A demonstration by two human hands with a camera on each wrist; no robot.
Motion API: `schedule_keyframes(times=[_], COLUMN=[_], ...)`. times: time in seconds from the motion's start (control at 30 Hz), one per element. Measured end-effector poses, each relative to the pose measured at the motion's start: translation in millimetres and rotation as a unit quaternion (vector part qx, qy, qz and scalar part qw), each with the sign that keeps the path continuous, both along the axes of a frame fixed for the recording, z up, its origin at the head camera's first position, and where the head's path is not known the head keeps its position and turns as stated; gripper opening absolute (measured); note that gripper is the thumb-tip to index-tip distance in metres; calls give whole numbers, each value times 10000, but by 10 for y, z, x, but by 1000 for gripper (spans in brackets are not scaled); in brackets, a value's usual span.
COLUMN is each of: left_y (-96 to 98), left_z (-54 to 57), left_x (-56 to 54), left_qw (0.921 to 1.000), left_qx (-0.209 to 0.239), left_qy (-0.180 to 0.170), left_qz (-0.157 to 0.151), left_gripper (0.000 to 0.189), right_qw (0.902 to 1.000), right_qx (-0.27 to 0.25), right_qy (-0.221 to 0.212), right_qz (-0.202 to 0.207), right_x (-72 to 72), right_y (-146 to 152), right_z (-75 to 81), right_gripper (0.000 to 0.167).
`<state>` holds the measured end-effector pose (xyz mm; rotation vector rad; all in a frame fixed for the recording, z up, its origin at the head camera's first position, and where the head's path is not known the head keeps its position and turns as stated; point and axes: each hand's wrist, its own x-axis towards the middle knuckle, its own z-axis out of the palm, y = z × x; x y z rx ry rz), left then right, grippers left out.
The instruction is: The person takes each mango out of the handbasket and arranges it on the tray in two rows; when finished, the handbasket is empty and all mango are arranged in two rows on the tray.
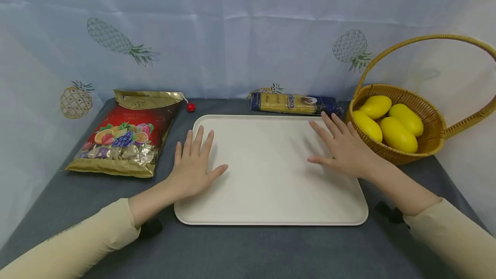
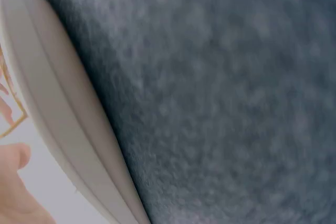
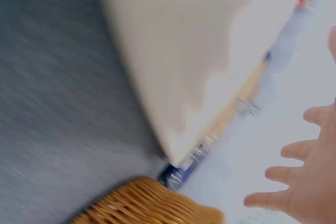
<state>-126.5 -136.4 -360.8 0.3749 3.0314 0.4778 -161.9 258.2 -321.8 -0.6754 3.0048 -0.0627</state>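
Observation:
A cream tray [image 1: 263, 201] lies flat in the middle of the table in the head view. My left hand [image 1: 192, 171] spreads its fingers over the tray's left edge, palm down and holding nothing. Over the right part of the tray, my right hand [image 1: 345, 147] is spread too, with nothing in its grasp and a shadow below it. In the left wrist view the tray's rim [image 2: 68, 103] runs along one side, with part of the left hand [image 2: 18, 192] at the corner. The right wrist view shows the right hand's spread fingers [image 3: 299, 150] beside the tray [image 3: 178, 35].
A red and gold candy bag [image 1: 124, 134] lies at the left, a red bead [image 1: 190, 107] by its top corner. Behind the tray is a pasta packet [image 1: 290, 103]. A wicker basket [image 1: 434, 115] with several yellow mangoes [image 1: 399, 134] and a tall handle stands at the right.

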Motion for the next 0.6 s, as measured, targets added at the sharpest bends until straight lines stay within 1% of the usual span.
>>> schedule_keyframes(times=[0.1, 0.2, 0.27, 0.33, 0.43, 0.5, 0.6], left_y=[-46, -102, -140, -171, -217, -246, -284], left_z=[52, 112, 146, 173, 193, 200, 200], left_x=[-59, -132, -194, -260, -371, -434, -505], left_qw=[9981, 9907, 9849, 9794, 9735, 9684, 9610], left_qx=[560, 1199, 1485, 1689, 1835, 1953, 2091], left_qy=[-213, -542, -738, -895, -1064, -1203, -1392], left_qz=[150, 346, 497, 644, 851, 976, 1160], left_gripper=[95, 93, 91, 88, 85, 82, 78], right_qw=[9996, 9971, 9937, 9892, 9817, 9757, 9654], right_qx=[-265, -704, -1048, -1373, -1768, -2015, -2313], right_qy=[-9, -61, -16, 56, 96, 88, 101], right_qz=[-120, -285, -392, -504, -703, -853, -1196], right_x=[-51, -120, -174, -233, -338, -418, -544], right_y=[19, 81, 158, 251, 422, 545, 746], right_z=[211, 450, 602, 741, 900, 969, 1007], right_gripper=[91, 87, 83, 80, 73, 69, 65])
